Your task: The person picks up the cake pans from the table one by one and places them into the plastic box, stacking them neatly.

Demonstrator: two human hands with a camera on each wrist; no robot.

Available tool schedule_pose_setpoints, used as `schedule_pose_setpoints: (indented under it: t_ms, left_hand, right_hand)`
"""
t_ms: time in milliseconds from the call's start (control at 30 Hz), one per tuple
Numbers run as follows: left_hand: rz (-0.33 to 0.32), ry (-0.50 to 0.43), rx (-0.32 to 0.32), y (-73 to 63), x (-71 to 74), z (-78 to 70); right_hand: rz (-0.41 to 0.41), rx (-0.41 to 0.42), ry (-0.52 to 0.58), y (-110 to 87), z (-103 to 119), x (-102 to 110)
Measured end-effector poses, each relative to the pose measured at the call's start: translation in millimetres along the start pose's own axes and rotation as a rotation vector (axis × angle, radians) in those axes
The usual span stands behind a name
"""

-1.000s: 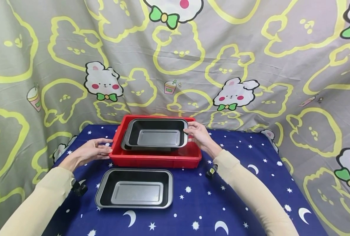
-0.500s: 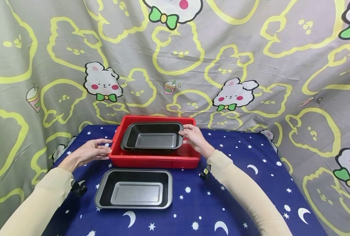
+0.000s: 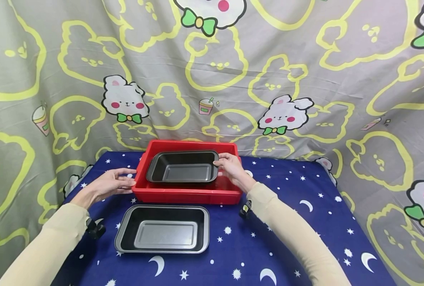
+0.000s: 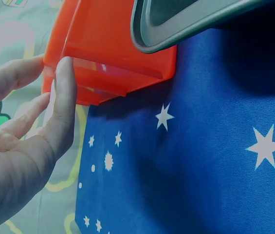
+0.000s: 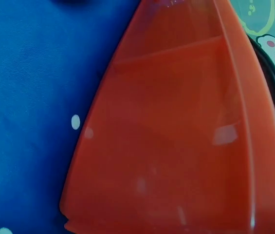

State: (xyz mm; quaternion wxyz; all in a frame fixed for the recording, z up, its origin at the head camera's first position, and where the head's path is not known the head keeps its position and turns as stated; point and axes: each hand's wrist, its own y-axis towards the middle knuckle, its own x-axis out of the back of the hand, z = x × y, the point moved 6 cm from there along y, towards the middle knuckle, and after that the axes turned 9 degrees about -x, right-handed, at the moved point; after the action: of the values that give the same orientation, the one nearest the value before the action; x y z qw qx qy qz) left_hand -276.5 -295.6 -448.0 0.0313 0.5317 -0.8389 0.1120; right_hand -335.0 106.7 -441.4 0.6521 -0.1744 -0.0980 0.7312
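Dark loaf pan (image 3: 188, 169) is sitting inside the red tray (image 3: 186, 197), between the two hands and reaching right up to the right one. The right hand (image 3: 232, 170) is pinching the pan's right end, its thumb lying over the rim. The left hand (image 3: 108, 185) is staying off the pan: its fingers are extending loosely, spread apart, and their tips are touching the outside of the tray's left end. A second pan (image 3: 167, 234) is resting on the starry blue cloth (image 3: 247, 254), just in front of the tray.

The pan's own walls are hiding whatever is lying beneath it, so whether it is touching the tray's floor cannot be told. In the right wrist view, the tray's wall is filling the middle while the hand is being cut off at the right edge, dim and barely readable. The left wrist view is showing only a corner of the second pan.
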Motion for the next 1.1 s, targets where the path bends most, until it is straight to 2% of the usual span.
schedule_pose_setpoints:
  t_ms: [233, 467, 667, 1100]
  left_hand:
    - [-0.004, 0.011, 0.002, 0.6, 0.8, 0.9]
    - [0.0, 0.008, 0.002, -0.1, 1.2, 0.8]
    - [0.0, 0.003, -0.001, 0.3, 0.7, 0.0]
    - [-0.009, 0.023, 0.01, -0.8, -0.2, -1.9]
  right_hand:
    - [0.004, -0.011, -0.006, 2.6, -5.4, -2.0]
    - [0.015, -0.085, -0.018, 5.5, -11.2, -0.5]
    - [0.034, -0.116, -0.053, 7.7, -11.0, 1.5]
    - [0.01, -0.134, -0.105, 10.7, -11.5, 4.2]
